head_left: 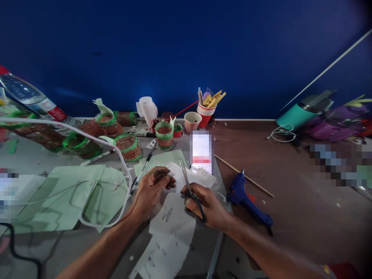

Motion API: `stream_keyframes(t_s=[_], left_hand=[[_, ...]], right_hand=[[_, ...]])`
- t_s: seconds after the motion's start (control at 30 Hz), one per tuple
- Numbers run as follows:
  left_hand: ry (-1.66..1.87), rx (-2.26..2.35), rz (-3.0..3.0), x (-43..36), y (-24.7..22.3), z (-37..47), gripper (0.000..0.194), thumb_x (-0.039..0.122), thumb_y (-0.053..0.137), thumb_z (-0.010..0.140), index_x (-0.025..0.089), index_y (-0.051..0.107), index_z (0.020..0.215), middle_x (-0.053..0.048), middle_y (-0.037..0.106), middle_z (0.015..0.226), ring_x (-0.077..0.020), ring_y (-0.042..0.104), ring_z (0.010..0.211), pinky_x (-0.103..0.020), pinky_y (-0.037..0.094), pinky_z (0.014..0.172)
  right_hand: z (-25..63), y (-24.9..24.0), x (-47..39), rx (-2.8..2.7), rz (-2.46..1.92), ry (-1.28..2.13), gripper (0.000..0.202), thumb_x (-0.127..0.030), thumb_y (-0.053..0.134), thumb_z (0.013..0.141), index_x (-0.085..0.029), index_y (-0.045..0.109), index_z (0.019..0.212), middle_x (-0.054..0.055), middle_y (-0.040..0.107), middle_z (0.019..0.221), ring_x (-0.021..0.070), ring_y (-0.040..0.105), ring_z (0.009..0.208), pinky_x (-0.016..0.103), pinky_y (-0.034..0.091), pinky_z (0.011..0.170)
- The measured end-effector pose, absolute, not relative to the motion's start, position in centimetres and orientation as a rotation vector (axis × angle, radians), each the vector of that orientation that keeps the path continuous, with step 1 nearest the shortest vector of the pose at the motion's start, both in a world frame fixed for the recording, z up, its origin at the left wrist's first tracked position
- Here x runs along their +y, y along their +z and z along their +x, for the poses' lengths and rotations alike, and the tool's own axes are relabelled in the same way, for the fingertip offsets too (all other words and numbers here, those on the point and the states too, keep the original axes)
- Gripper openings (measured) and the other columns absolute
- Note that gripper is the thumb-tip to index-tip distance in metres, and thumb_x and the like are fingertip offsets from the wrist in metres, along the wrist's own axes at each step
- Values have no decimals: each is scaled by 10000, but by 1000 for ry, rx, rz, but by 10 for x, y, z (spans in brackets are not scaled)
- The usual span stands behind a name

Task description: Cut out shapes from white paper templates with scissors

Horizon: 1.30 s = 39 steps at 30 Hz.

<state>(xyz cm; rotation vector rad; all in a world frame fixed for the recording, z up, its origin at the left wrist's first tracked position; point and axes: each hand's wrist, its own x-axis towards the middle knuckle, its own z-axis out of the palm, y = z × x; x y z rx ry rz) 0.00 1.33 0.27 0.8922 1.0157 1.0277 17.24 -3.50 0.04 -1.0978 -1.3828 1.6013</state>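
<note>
My right hand (203,203) is closed around the dark handles of a pair of scissors (186,176), whose narrow blades point up and away from me. Across from it, my left hand (154,190) has thumb and fingers pinched together; whatever lies between the fingertips is too small to make out. Both hands hover over white paper sheets (177,217) with small pen-drawn shapes. Dark smudges mark the fingers of the left hand. Just beyond the hands, a lit phone (201,149) lies by a green paper sheet (171,158). A pen (142,170) is left of my left hand.
Brown-and-green jars (164,135) stand along the back, with a paper cup (192,121) and a red-striped cup of tools (206,114). A blue glue gun (247,199) and wooden stick (247,176) lie right. A white cable (124,162) loops over green paper (61,193) at left.
</note>
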Motion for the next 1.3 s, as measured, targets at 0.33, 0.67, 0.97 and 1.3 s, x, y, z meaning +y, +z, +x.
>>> stream_keyframes(t_s=[0.33,0.67,0.97,1.3], left_hand=[[972,889,704,7,7,1,166,229,676,724,171,529,776,44,569,587,-74,549,537,-190,428,549],[959,854,653,6,4,4,354,201,703,687,175,558,1009,52,548,612,-79,545,516,-218,442,555],[975,890,668,5,5,4,312,187,699,693,193,496,931,58,562,580,-84,553,509,-201,430,535],[975,912,667,6,6,3,286,228,713,682,182,469,823,38,612,664,-100,597,523,-220,449,543]], right_hand=[[173,-17,-38,-1564,-1170,1487,204,-320,578,813,-164,512,928,-48,413,620,78,324,522,190,298,471],[171,-3,-36,-1763,-1303,1349,113,-227,556,774,-175,523,869,-52,417,590,88,335,512,194,287,459],[171,-9,-37,-1728,-1265,1368,137,-254,539,796,-166,519,899,-51,405,594,88,317,519,192,282,460],[171,-2,-34,-1801,-1295,1330,98,-257,548,775,-172,525,819,-62,348,557,90,288,510,193,244,447]])
